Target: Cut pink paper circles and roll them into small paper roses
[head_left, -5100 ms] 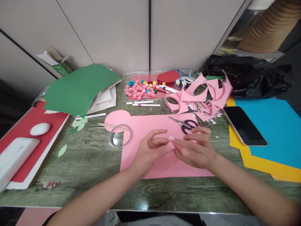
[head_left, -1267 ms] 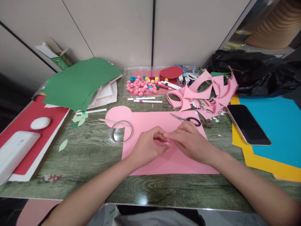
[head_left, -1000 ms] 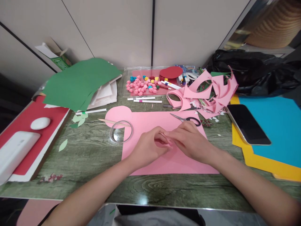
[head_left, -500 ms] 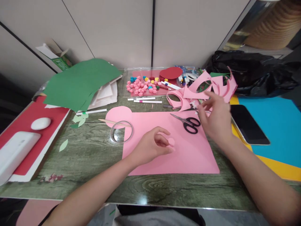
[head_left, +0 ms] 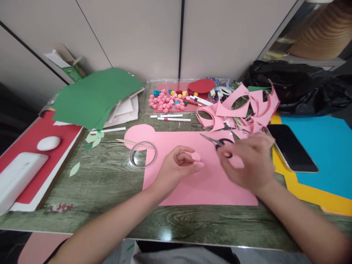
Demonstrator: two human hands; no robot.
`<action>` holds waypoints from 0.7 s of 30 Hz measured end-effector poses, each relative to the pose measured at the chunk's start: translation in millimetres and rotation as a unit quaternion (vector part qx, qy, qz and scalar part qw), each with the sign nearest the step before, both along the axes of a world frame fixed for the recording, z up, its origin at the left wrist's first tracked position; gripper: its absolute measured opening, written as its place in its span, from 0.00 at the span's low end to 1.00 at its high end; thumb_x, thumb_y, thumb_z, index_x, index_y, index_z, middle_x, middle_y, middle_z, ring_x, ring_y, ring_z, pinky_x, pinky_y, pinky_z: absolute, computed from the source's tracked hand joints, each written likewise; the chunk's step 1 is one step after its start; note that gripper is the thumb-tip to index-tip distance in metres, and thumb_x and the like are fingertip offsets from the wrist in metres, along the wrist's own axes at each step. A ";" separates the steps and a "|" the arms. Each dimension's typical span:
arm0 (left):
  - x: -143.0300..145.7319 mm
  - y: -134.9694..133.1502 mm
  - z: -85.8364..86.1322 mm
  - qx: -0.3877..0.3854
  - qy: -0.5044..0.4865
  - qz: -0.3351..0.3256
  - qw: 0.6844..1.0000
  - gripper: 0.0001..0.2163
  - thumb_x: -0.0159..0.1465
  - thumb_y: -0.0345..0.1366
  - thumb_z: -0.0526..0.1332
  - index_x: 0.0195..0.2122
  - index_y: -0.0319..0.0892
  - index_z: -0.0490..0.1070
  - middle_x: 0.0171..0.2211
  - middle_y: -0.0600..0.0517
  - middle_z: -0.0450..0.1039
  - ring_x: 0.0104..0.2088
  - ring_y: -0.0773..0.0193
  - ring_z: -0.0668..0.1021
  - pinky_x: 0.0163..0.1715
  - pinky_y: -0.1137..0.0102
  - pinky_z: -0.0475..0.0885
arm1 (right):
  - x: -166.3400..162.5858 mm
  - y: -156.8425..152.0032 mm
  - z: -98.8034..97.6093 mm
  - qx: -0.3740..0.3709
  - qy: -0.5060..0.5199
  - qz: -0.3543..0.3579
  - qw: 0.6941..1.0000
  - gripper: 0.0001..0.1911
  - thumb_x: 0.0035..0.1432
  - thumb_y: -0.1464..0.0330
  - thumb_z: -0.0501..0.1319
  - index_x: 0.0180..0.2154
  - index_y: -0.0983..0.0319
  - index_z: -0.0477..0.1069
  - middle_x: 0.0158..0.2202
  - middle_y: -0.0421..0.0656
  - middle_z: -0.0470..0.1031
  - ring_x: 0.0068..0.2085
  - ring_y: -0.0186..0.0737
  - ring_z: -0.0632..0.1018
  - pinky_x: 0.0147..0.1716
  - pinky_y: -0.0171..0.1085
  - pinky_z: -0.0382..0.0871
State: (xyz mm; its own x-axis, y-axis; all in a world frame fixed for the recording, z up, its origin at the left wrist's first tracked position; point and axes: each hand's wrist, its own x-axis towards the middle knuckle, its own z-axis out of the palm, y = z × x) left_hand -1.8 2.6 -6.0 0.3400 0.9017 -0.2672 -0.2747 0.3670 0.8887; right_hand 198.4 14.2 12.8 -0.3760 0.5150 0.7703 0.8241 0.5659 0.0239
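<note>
My left hand [head_left: 180, 165] is closed, with a small pink paper piece [head_left: 195, 157] with a rounded edge between its fingers. Below it lies a pink paper sheet [head_left: 220, 190] on the green wood-grain table. Over the sheet's right side hovers my right hand [head_left: 249, 161], smeared by motion, so I cannot make out whether its fingers hold anything. It partly covers the black-handled scissors [head_left: 213, 140], which rest on the sheet. Left of my left hand, a roll of tape [head_left: 131, 156] overlaps the sheet's edge, beside a pink paper circle [head_left: 140, 132] and a pointed wooden stick [head_left: 123, 142].
Pink paper offcuts [head_left: 233, 106] pile up at the back right, near a phone [head_left: 293, 146] on blue and yellow paper. Small coloured rolled pieces [head_left: 163, 101] sit in a clear tray. Green paper [head_left: 96, 93] and a white case [head_left: 24, 176] are on the left.
My right hand has come down and nearer from the offcuts, now partly in front of the scissors. My left hand has shifted slightly, still holding the pink paper piece.
</note>
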 end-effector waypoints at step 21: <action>3.6 -10.5 9.7 0.112 0.042 -0.002 0.993 0.16 0.52 0.31 0.67 0.41 0.41 0.65 0.30 0.54 0.69 0.34 0.69 0.72 0.40 0.72 0.67 | -19.0 -31.6 -5.4 0.057 -0.055 0.119 0.990 0.17 0.52 0.64 0.63 0.42 0.35 0.68 0.30 0.27 0.78 0.27 0.35 0.73 0.33 0.40 0.62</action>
State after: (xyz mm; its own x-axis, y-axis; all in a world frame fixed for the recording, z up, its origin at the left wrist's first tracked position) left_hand 1.8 -7.9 3.7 0.3293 0.9403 -0.0867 -0.1954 0.1576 0.9680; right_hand 179.4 -17.4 7.4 -0.5602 0.3136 0.7667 0.6570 0.7319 0.1807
